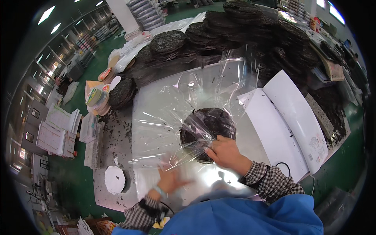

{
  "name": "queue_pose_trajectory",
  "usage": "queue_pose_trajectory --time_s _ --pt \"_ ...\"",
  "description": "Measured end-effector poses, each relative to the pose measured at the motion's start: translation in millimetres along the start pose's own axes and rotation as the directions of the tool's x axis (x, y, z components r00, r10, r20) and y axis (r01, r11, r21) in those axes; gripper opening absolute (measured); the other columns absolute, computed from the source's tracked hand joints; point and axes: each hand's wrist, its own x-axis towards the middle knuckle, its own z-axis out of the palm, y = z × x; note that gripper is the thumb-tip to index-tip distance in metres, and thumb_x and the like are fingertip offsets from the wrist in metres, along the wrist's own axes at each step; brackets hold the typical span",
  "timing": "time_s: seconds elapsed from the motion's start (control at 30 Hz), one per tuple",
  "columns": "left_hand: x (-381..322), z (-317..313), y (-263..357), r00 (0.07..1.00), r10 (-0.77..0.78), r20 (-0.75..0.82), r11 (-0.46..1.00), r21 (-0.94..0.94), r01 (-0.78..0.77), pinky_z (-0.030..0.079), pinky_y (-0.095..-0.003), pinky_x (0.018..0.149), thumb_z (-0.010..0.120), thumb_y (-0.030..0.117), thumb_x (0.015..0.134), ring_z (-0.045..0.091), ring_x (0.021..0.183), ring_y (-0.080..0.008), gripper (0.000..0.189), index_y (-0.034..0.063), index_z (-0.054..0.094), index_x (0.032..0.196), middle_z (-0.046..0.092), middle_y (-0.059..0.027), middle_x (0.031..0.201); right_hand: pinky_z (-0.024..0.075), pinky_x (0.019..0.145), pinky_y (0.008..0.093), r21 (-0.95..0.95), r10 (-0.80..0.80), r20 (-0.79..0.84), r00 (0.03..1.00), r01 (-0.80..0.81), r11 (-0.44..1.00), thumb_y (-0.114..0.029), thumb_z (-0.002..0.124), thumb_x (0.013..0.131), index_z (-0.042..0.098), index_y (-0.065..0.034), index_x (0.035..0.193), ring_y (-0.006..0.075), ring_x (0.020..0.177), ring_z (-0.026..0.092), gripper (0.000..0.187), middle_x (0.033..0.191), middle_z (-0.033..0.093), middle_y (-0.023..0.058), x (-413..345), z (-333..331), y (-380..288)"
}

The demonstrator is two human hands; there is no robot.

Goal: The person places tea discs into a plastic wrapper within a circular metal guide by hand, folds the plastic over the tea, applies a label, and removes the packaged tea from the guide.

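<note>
A round stack of dark dried seaweed (217,117) sits on a shiny pale work surface in front of me. Clear plastic film (164,123) spreads over the stack, creased and gathered toward its middle. My right hand (224,151) grips bunched film at the near right part of the stack, fingers closed. To the left and nearer my body is my left hand (170,177), blurred, with its fingers apart. The film's near edge crosses its fingertips; whether they touch it is unclear.
Piled dried seaweed rounds (243,32) line the back. Curled white sheets (282,123) lie at right. At left are stacked round labels (98,100), a clear plastic box (89,127) and a white paper disc (115,180). Dark crumbs (117,124) litter the table.
</note>
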Motion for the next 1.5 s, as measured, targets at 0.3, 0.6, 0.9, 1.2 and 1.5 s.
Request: queue_pose_trajectory --time_s 0.3,0.6,0.9,1.2,1.5 --pt "153.8 22.2 -19.2 0.78 0.0 -0.626 0.956 0.229 0.184 0.042 -0.0457 0.095 0.067 0.01 0.076 0.052 0.114 -0.0334 0.03 0.0093 0.069 0.105 0.066 -0.0082 0.107 0.0475 0.063 0.0305 0.328 0.2 -0.354 0.914 -0.079 0.941 -0.019 0.06 0.089 0.061 -0.0034 0.074 0.0185 0.071 0.058 0.022 0.074 0.061 0.0024 -11.7 -54.6 36.7" --pt "134.9 -34.0 -48.8 0.956 -0.187 -0.227 0.979 -0.119 0.164 0.037 -0.0454 0.104 0.07 0.016 0.08 0.047 0.121 -0.0273 0.037 0.0038 0.063 0.114 0.064 -0.009 0.114 0.0221 0.118 0.0473 -0.03 -0.081 0.074 0.994 0.084 0.996 -0.061 0.052 0.09 0.039 0.0013 0.144 0.0393 0.143 0.028 0.083 0.15 0.033 0.0278 26.2 -3.6 33.7" --pt "159.2 -31.5 -30.7 0.964 0.145 -0.222 0.986 -0.05 -0.16 0.023 -0.044 0.117 0.081 0.052 0.069 0.029 0.144 -0.0318 0.104 0.0046 0.035 0.149 0.035 -0.0205 0.153 0.0414 0.105 0.0355 0.686 -0.183 0.518 0.835 -0.278 0.673 -0.034 0.057 0.097 0.062 0.0011 0.123 0.0259 0.123 0.055 0.044 0.13 0.06 0.0172 31.0 -80.6 100.7" --pt "131.5 8.8 -9.9 0.888 -0.049 -0.456 0.971 -0.231 -0.065 0.036 -0.0444 0.11 0.077 0.035 0.079 0.05 0.129 -0.0319 0.056 0.008 0.061 0.125 0.064 -0.0155 0.121 0.0414 0.099 0.0404 0.812 -0.141 0.074 0.987 0.023 0.584 -0.049 0.046 0.098 0.057 0.0004 0.117 0.0266 0.112 0.053 0.054 0.121 0.056 0.0134 31.1 -48.3 55.8" --pt "128.2 26.8 6.9 0.837 0.162 -0.523 0.987 0.077 -0.143 0.04 -0.047 0.107 0.081 0.025 0.071 0.04 0.135 -0.0402 0.06 0.0062 0.059 0.124 0.05 -0.0213 0.136 0.0458 0.097 0.0495 0.841 0.223 0.213 0.951 -0.294 0.454 -0.022 0.061 0.093 0.045 -0.0031 0.133 0.0367 0.114 0.057 0.046 0.126 0.052 0.0193 29.9 -22.7 65.1"
